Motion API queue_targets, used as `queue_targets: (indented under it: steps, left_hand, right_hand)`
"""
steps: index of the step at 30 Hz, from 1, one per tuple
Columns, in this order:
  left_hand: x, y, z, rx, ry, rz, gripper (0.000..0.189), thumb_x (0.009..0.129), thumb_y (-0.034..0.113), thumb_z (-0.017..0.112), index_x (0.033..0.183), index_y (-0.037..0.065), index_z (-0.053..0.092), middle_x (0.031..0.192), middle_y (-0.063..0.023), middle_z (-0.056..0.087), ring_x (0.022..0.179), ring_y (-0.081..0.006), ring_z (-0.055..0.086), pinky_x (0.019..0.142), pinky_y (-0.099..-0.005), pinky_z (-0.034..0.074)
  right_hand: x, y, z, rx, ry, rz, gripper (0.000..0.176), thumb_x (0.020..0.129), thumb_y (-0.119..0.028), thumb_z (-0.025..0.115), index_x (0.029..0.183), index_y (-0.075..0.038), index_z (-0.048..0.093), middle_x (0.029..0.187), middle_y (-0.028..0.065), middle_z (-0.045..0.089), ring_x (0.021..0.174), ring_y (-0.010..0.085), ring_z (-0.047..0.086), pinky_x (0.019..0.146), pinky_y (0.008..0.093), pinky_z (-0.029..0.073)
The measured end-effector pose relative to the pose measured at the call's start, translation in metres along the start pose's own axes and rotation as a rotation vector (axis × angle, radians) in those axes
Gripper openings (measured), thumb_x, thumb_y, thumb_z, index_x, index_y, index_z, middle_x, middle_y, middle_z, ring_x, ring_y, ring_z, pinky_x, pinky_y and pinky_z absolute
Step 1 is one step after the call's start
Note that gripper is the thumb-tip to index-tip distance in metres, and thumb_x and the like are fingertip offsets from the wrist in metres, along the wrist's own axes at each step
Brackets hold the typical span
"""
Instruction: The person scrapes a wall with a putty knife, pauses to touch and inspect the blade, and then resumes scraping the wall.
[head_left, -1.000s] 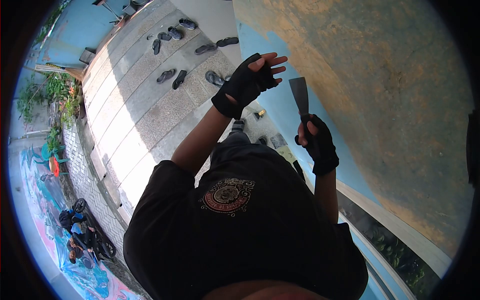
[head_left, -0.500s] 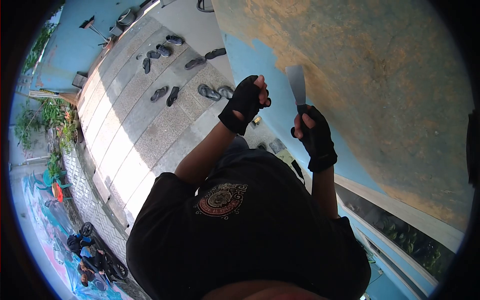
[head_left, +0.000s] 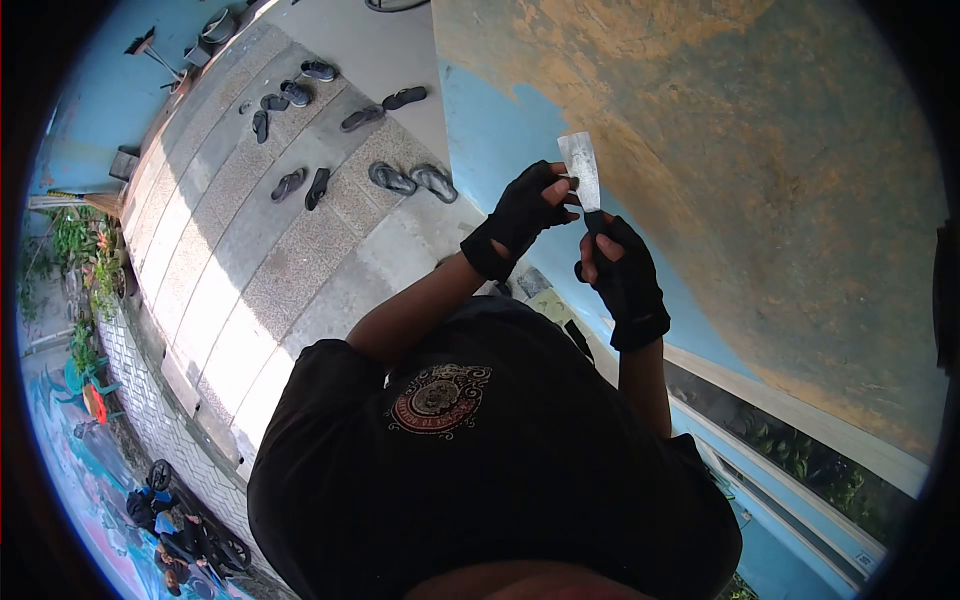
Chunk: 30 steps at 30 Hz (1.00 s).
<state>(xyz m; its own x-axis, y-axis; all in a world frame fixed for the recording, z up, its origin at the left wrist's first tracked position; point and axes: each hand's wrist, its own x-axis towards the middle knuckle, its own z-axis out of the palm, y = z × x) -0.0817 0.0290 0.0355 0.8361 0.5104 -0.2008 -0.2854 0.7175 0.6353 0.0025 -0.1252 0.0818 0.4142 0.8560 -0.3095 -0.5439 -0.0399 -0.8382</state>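
My right hand (head_left: 625,275), in a black fingerless glove, is closed around the dark handle of a putty knife (head_left: 582,175). Its metal blade points up and away from me, with pale smears on its face. My left hand (head_left: 525,212), gloved the same way, is at the blade's left edge with thumb and fingers pinched about it; some fingertips are hidden behind the metal. Just beyond the blade rises a wall (head_left: 740,170) with bare brown and grey patches beside light blue paint.
Several sandals and shoes (head_left: 390,178) lie on the paved floor (head_left: 300,230) to the left. A broom (head_left: 155,55) and buckets (head_left: 218,27) stand by the far blue wall. Potted plants (head_left: 95,245) and a parked motorcycle (head_left: 205,530) are at far left. A ledge (head_left: 800,415) runs along the wall's base.
My left hand has moved right, from apart to the blade's edge. The putty knife has turned slightly, its blade face now brighter. The view has shifted a little to the right.
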Motion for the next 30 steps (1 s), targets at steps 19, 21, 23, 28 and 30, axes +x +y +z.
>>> queue_targets:
  steps: [19,21,23,28,30]
  left_hand:
    - [0.02,-0.013,-0.006,0.063,-0.079,-0.123,0.031,0.096,0.035,0.057,0.105,0.005,0.058,0.094,-0.0076,0.066,0.086,-0.015,0.064,0.076,-0.0289,0.053]
    - [0.015,-0.015,-0.01,-0.011,-0.115,-0.139,0.031,0.096,0.033,0.057,0.109,0.004,0.058,0.099,-0.0092,0.067,0.091,-0.0169,0.065,0.079,-0.0305,0.053]
    - [0.012,-0.019,-0.011,-0.082,-0.156,-0.146,0.031,0.097,0.031,0.057,0.112,0.004,0.057,0.104,-0.0107,0.068,0.097,-0.0189,0.066,0.082,-0.032,0.054]
    - [0.024,-0.04,-0.022,0.13,-0.045,-0.083,0.029,0.097,0.023,0.057,0.117,0.003,0.053,0.111,-0.0138,0.064,0.098,-0.0225,0.065,0.086,-0.0352,0.053]
    - [0.032,-0.043,-0.024,0.006,-0.122,-0.094,0.028,0.097,0.022,0.057,0.117,0.002,0.053,0.112,-0.0147,0.064,0.098,-0.023,0.065,0.087,-0.0355,0.053]
  right_hand:
    - [0.006,0.02,0.001,0.196,0.055,0.08,0.035,0.095,-0.019,0.056,0.127,-0.007,0.051,0.076,0.0026,0.055,0.057,0.0108,0.047,0.053,0.0259,0.04]
    - [0.007,0.025,0.0,-0.226,0.255,-0.009,0.034,0.093,-0.017,0.059,0.126,-0.01,0.055,0.074,0.0026,0.056,0.058,0.0123,0.051,0.054,0.0284,0.042]
    - [0.01,0.026,-0.001,-1.045,0.484,-0.222,0.037,0.088,-0.013,0.066,0.124,-0.01,0.058,0.071,0.0005,0.056,0.061,0.012,0.055,0.057,0.0303,0.046]
    - [0.011,0.016,0.013,-1.329,0.459,-0.283,0.044,0.083,-0.011,0.07,0.125,-0.008,0.058,0.07,0.0007,0.057,0.063,0.0121,0.058,0.057,0.0307,0.047]
    - [0.015,0.017,0.011,-0.532,0.381,-0.006,0.05,0.083,-0.011,0.066,0.131,-0.006,0.051,0.073,0.0034,0.057,0.06,0.0142,0.057,0.054,0.0293,0.045]
